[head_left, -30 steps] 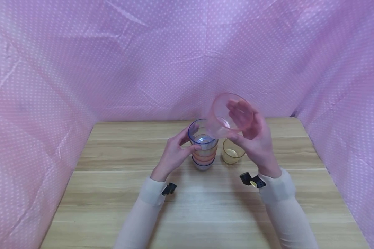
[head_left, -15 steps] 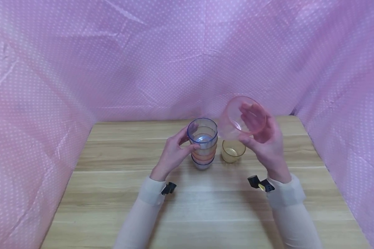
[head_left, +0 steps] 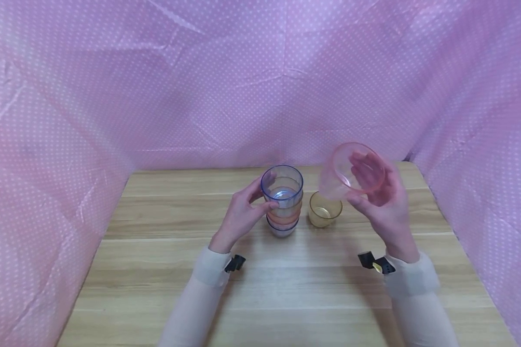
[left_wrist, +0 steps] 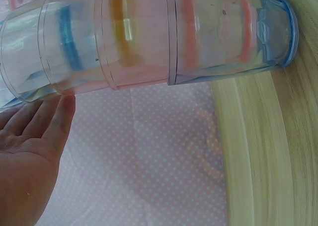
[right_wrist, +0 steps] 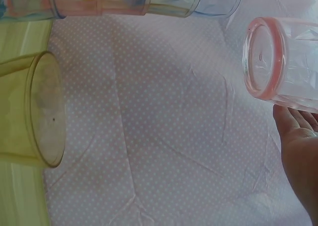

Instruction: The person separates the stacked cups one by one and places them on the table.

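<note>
Pink cup (head_left: 352, 169) sits right of centre in the head view, held off the table in the right hand (head_left: 379, 202), tilted so its mouth faces the camera; fingers show through the clear wall, curled round the far side, thumb on the near side. In the right wrist view the same pink cup (right_wrist: 283, 62) shows at the upper right with its salmon-coloured rim, the palm just below it. Centre frame, the stack of cups (head_left: 282, 202) stands upright on the table, a blue-rimmed one on top, an orange band and a pale base below. The left hand (head_left: 241, 213) steadies the stack from its left side, thumb and fingers bent round the wall; in the left wrist view only straight fingertips (left_wrist: 62, 114) touching the stack of cups (left_wrist: 149, 37) show, so how firm the hold is cannot be told there. Yellow cup (head_left: 324, 208) stands alone just right of the stack, under the raised pink one, apart from both. Judgement: this reads as unstacking, one cup lifted clear and carried rightward; the next move would call for turning it upright and setting it on bare wood of the table (head_left: 286, 289) clear of the yellow cup, while the left hand keeps the stack from tipping. Pink dotted cloth (head_left: 113, 96) backs the scene. No brand, label or writing legible anywhere.
</note>
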A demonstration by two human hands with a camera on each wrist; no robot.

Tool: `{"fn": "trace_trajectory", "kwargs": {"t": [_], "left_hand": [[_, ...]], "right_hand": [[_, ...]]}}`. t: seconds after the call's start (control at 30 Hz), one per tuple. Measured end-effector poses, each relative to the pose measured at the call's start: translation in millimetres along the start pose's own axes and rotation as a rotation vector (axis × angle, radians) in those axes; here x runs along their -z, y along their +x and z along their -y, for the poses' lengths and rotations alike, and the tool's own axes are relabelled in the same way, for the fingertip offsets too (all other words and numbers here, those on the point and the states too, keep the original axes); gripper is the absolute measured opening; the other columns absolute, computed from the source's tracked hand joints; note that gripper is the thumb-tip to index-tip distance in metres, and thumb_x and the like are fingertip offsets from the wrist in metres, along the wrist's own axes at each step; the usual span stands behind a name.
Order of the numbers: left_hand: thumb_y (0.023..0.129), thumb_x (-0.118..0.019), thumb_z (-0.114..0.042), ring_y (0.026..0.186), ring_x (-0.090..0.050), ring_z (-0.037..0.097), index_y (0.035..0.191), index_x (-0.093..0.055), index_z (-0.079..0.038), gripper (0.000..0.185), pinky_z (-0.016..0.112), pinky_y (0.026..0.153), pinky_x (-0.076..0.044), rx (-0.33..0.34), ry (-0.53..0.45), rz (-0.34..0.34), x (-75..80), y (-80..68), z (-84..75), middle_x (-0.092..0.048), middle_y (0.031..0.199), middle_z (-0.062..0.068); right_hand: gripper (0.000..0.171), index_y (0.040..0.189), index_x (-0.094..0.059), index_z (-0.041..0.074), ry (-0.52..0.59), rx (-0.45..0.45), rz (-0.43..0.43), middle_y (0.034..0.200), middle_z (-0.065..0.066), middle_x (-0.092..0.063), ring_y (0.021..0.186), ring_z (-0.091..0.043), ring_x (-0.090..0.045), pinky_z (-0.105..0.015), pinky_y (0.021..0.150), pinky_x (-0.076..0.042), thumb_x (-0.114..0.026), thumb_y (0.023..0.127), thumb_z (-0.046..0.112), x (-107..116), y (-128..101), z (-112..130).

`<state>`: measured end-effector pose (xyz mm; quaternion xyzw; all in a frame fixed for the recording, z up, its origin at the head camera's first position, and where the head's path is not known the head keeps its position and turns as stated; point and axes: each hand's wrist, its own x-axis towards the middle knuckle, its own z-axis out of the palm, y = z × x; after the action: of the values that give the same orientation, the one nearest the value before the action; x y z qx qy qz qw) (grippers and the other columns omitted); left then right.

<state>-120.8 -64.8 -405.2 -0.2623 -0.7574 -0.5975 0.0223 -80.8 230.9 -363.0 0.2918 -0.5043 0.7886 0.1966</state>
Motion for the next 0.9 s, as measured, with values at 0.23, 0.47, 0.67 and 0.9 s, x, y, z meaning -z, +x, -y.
{"fn": "trace_trajectory", "kwargs": {"t": [0.23,0.47,0.67,0.9], "left_hand": [[0.086,-0.07,-0.057,0.132,-0.06,0.022,0.152,-0.052,-0.007,0.085,0.032,0.11,-0.051,-0.004,0.012,-0.006,0.1,-0.9,0.4,-0.059,0.149,0.006],[0.085,-0.069,-0.062,0.133,-0.059,0.018,0.152,-0.052,-0.009,0.087,0.03,0.11,-0.05,0.006,0.019,-0.004,-0.2,-0.8,0.9,-0.059,0.149,0.004],[0.084,-0.07,-0.061,0.133,-0.058,0.018,0.152,-0.053,-0.01,0.086,0.03,0.11,-0.05,0.008,0.012,-0.005,0.3,-0.2,-0.2,-0.059,0.149,0.003],[0.084,-0.07,-0.061,0.132,-0.059,0.018,0.152,-0.053,-0.011,0.086,0.031,0.11,-0.05,0.016,0.015,-0.004,1.2,0.8,-0.1,-0.059,0.149,0.002]], "right_hand": [[0.079,0.147,-0.041,-0.012,-0.012,-0.006,-0.01,0.146,-0.03,-0.051,0.14,-0.037,-0.048,-0.043,0.123,-0.034,-0.079,0.078,-0.021,11.3,-6.3,1.7],[0.079,0.149,-0.039,-0.012,-0.028,-0.034,-0.038,0.146,-0.029,-0.051,0.14,-0.036,-0.049,-0.042,0.122,-0.035,-0.073,0.079,-0.027,21.8,-12.3,4.2],[0.083,0.152,-0.036,-0.012,-0.07,-0.074,-0.046,0.149,-0.03,-0.048,0.141,-0.035,-0.048,-0.039,0.122,-0.034,-0.062,0.077,-0.036,28.7,-16.3,6.4],[0.087,0.154,-0.034,-0.01,-0.122,-0.103,-0.034,0.149,-0.029,-0.048,0.14,-0.034,-0.048,-0.037,0.121,-0.035,-0.055,0.075,-0.04,38.8,-21.8,3.9]]}}
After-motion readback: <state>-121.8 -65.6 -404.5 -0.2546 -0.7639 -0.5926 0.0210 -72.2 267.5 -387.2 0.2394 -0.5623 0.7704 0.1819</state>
